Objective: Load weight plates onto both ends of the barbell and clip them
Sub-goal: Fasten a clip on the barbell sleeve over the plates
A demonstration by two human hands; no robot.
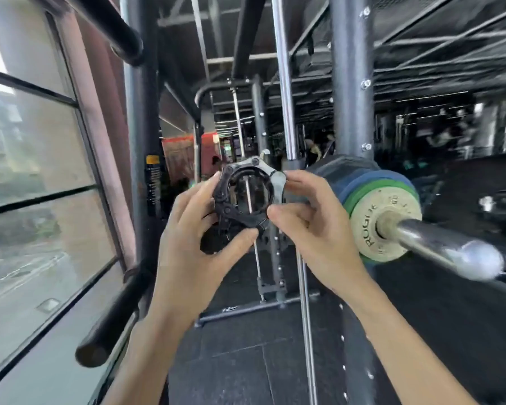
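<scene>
A black ring-shaped barbell clip (246,213) with a silver lever at its upper right is held in front of me, its hole facing me. My left hand (199,229) grips its left and lower side; my right hand (310,217) pinches its right side and lever. To the right, the chrome barbell sleeve (438,241) points toward me and carries a small pale plate (374,229), a green plate (351,200) and a blue plate (339,182) behind it. The clip is apart from the sleeve, left of the plates.
Dark rack uprights (352,83) and a chrome guide rod (284,83) rise behind the hands. A large window (35,171) with black rails runs along the left. Black rubber flooring (246,361) lies below. People stand far back in the blurred gym.
</scene>
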